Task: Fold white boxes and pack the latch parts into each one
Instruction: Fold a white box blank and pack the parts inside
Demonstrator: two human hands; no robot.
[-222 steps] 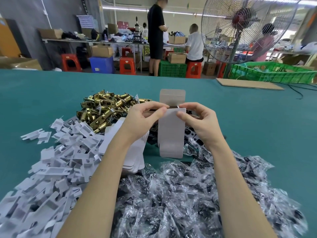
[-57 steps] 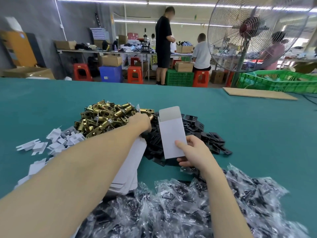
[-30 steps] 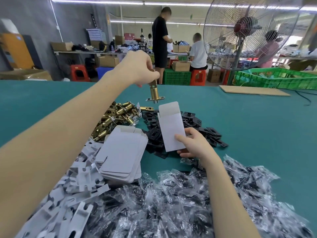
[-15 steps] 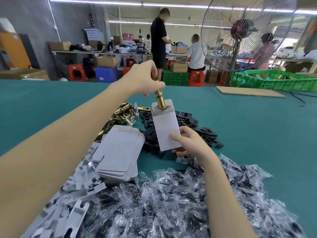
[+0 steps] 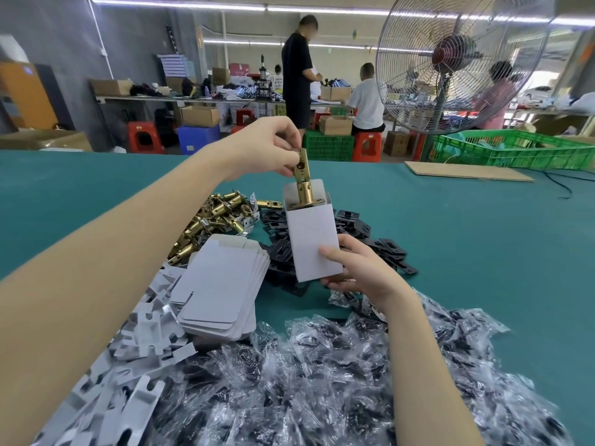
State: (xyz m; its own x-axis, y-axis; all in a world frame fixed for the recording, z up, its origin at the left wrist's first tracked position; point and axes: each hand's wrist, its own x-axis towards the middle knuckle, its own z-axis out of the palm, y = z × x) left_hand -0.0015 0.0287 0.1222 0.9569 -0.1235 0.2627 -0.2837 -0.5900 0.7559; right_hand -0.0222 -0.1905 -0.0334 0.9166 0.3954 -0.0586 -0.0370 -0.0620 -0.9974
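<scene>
Latch part (image 5: 303, 178): a gold metal piece, standing straight up, its flat plate end just going into the open top of the box.
White box (image 5: 312, 239): folded, held up a bit tilted over the table, top flap open at the back.
Left hand (image 5: 267, 149): its grip pinches the top end of the latch part with the fingertips.
Right hand (image 5: 357, 268): its grip wraps the bottom corner of the white box, thumb on the front.
How to do it well: I think the plate should line up with the box mouth, then slide straight down slowly, so the thin card does not bend or tear. The right hand should hold the box steady.
Close by: a pile of gold latches (image 5: 212, 220), black plates (image 5: 363, 233), a stack of flat boxes (image 5: 222, 284).
Farther out: white card pieces (image 5: 128, 365), small clear bags (image 5: 322, 381), the green table (image 5: 467, 252).
</scene>
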